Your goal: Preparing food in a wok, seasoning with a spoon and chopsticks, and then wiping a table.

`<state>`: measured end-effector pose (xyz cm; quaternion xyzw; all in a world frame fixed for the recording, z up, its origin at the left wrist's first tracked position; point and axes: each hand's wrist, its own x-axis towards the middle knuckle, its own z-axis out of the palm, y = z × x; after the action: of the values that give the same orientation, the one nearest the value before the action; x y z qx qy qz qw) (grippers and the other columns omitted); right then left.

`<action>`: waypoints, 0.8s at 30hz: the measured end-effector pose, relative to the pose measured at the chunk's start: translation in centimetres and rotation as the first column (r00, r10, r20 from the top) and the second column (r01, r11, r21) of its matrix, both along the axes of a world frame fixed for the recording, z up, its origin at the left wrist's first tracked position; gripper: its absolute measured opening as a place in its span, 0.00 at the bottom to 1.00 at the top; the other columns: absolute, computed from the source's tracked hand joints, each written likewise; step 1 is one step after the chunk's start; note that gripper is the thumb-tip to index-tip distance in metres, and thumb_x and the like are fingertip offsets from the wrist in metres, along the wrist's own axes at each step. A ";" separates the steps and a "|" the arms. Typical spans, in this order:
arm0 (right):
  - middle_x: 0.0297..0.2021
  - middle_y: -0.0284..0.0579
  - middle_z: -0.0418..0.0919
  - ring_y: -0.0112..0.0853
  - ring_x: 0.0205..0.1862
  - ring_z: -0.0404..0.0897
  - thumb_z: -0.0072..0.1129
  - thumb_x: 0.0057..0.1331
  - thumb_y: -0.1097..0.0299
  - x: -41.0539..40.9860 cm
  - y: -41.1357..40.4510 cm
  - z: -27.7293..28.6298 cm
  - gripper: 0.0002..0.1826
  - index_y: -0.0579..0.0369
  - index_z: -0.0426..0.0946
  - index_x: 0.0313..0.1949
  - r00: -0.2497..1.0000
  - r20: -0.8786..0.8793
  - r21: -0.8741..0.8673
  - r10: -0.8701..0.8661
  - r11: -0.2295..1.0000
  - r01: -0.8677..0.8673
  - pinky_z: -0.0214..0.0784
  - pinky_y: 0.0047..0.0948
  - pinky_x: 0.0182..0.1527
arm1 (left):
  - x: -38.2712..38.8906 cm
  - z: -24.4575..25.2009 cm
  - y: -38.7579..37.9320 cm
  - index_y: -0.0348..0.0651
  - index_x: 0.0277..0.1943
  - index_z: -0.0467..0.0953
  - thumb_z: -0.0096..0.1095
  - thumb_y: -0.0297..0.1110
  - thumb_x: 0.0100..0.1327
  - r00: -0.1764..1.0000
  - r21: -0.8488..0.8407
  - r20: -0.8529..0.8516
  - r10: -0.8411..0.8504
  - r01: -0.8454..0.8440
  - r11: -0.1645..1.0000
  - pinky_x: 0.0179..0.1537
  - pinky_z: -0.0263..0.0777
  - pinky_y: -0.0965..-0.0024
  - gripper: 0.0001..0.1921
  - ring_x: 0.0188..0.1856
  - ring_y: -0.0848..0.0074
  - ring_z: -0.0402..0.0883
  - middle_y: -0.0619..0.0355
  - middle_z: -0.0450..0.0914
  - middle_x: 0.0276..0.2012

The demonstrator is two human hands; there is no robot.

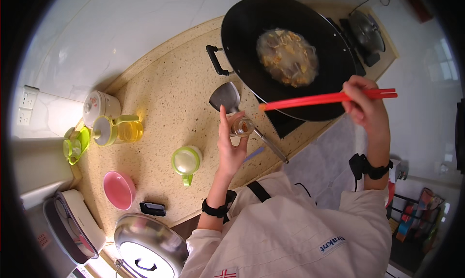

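Note:
My left hand (232, 145) grips a small glass jar (242, 127) with an orange-brown seasoning inside, its mouth facing up. A pair of red chopsticks (312, 100) is in my right hand (361, 102). Their tips, smeared with something orange, point left above the near rim of the wok. The large black wok (243, 27) holds a cloudy broth with pieces of food (287, 57). Behind my left hand a metal spatula (226, 96) lies on the counter, and its handle passes under the jar. Orange specks show on the counter beside the chopstick tips.
On the speckled counter (170, 78) stand an oil jug (125, 131), a white lidded pot (101, 107), a green-lidded container (186, 161) and a pink bowl (119, 191). A metal lid (152, 238) sits front left. Another lidded pan (365, 31) is beyond the wok.

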<state>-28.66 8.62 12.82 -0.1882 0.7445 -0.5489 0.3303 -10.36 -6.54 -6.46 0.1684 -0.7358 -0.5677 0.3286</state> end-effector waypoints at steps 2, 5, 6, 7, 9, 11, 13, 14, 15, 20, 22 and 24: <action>0.12 0.36 0.67 0.14 0.07 0.57 0.50 0.61 0.67 -2.0 0.2 -0.4 0.12 0.57 0.66 0.21 0.998 -0.008 -0.030 -0.057 0.998 0.056 0.42 0.13 0.09 | 0.5 -0.5 -0.3 0.41 0.65 0.38 0.59 0.13 0.47 0.999 -0.011 0.011 0.050 -0.050 0.999 0.49 0.65 0.72 0.46 0.46 0.71 0.72 0.50 0.72 0.46; 0.13 0.36 0.67 0.14 0.11 0.59 0.51 0.60 0.67 -7.1 0.0 -2.4 0.11 0.57 0.67 0.21 0.982 -0.107 -0.038 -0.158 0.987 0.154 0.44 0.13 0.11 | 0.9 -0.8 -0.3 0.41 0.65 0.39 0.59 0.13 0.47 0.995 0.051 0.021 0.097 -0.098 0.994 0.49 0.65 0.72 0.45 0.46 0.72 0.72 0.51 0.71 0.46; 0.14 0.37 0.68 0.14 0.12 0.61 0.51 0.60 0.67 -9.5 0.3 -3.8 0.11 0.57 0.67 0.21 0.972 -0.149 -0.061 -0.179 0.983 0.172 0.47 0.13 0.12 | 0.9 -0.7 -0.3 0.41 0.65 0.39 0.59 0.13 0.47 0.996 0.053 0.014 0.092 -0.093 0.994 0.49 0.65 0.72 0.45 0.46 0.72 0.72 0.51 0.71 0.46; 0.16 0.38 0.69 0.15 0.14 0.63 0.52 0.60 0.68 -11.5 0.6 -5.3 0.11 0.57 0.67 0.22 0.961 -0.189 -0.085 -0.200 0.979 0.187 0.49 0.13 0.14 | 0.9 -0.6 -0.2 0.41 0.65 0.39 0.59 0.13 0.47 0.995 0.075 0.014 0.096 -0.097 0.992 0.49 0.65 0.72 0.45 0.46 0.72 0.72 0.51 0.71 0.47; 0.16 0.39 0.70 0.16 0.15 0.65 0.52 0.60 0.68 -15.0 0.7 -8.3 0.11 0.58 0.68 0.22 0.956 -0.218 -0.045 -0.195 0.981 0.190 0.52 0.13 0.15 | 1.2 -0.4 -0.2 0.41 0.65 0.39 0.59 0.13 0.47 0.994 0.099 0.008 0.111 -0.111 0.989 0.49 0.65 0.73 0.45 0.46 0.73 0.71 0.51 0.71 0.47; 0.16 0.39 0.70 0.17 0.17 0.67 0.52 0.60 0.68 -16.7 -0.1 -10.2 0.10 0.58 0.68 0.23 0.952 -0.246 -0.001 -0.180 0.983 0.185 0.54 0.14 0.16 | 1.8 -0.2 -0.2 0.40 0.64 0.40 0.59 0.14 0.47 0.992 0.084 0.032 0.119 -0.121 0.989 0.49 0.65 0.73 0.44 0.46 0.73 0.71 0.51 0.71 0.47; 0.17 0.39 0.71 0.18 0.17 0.69 0.52 0.60 0.68 -17.5 -1.1 -11.2 0.10 0.58 0.68 0.23 0.961 -0.236 0.051 -0.141 0.986 0.157 0.57 0.14 0.16 | 2.7 -0.1 -0.2 0.40 0.64 0.40 0.59 0.14 0.47 0.991 0.067 0.041 0.129 -0.132 0.989 0.49 0.65 0.73 0.44 0.47 0.73 0.71 0.51 0.71 0.47; 0.17 0.39 0.71 0.18 0.17 0.69 0.52 0.60 0.68 -17.8 -1.5 -11.5 0.10 0.58 0.68 0.23 0.962 -0.239 0.053 -0.131 0.988 0.148 0.57 0.14 0.16 | 3.2 -0.1 -0.2 0.40 0.64 0.40 0.59 0.14 0.47 0.990 0.048 0.054 0.128 -0.130 0.990 0.49 0.65 0.73 0.44 0.47 0.72 0.71 0.51 0.71 0.47; 0.17 0.39 0.71 0.18 0.18 0.69 0.52 0.60 0.68 -18.0 -1.8 -11.9 0.10 0.58 0.68 0.23 0.954 -0.271 0.075 -0.125 0.986 0.151 0.57 0.14 0.16 | 3.7 -0.2 -0.2 0.40 0.64 0.40 0.59 0.14 0.47 0.990 0.049 0.051 0.135 -0.138 0.989 0.49 0.65 0.73 0.44 0.47 0.72 0.71 0.51 0.71 0.47; 0.16 0.38 0.71 0.18 0.17 0.70 0.51 0.61 0.69 -16.3 -4.2 -11.2 0.10 0.58 0.68 0.23 0.973 -0.225 0.158 -0.053 0.983 0.090 0.58 0.14 0.16 | 7.1 -0.4 0.3 0.40 0.64 0.40 0.60 0.14 0.47 0.976 0.062 0.118 0.182 -0.190 0.980 0.50 0.63 0.72 0.45 0.49 0.71 0.69 0.51 0.70 0.47; 0.16 0.38 0.71 0.18 0.17 0.69 0.51 0.61 0.69 -17.6 -3.5 -11.7 0.10 0.58 0.68 0.23 0.957 -0.285 0.169 -0.059 0.979 0.111 0.58 0.15 0.16 | 8.3 -0.3 0.3 0.40 0.64 0.40 0.60 0.14 0.47 0.973 0.044 0.111 0.201 -0.207 0.977 0.50 0.63 0.72 0.45 0.50 0.71 0.68 0.51 0.69 0.48; 0.16 0.39 0.71 0.18 0.16 0.69 0.51 0.61 0.69 -18.0 -3.5 -11.8 0.10 0.58 0.68 0.23 0.938 -0.341 0.177 -0.060 0.976 0.127 0.58 0.15 0.15 | 9.9 0.0 0.5 0.41 0.64 0.39 0.59 0.14 0.48 0.957 0.028 0.124 0.262 -0.268 0.963 0.50 0.61 0.72 0.45 0.52 0.70 0.67 0.50 0.68 0.48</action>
<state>-46.68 5.16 1.01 -0.2093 0.8481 -0.4482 0.1898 -0.45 -6.09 -6.48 0.3064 -0.7121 -0.5236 0.3534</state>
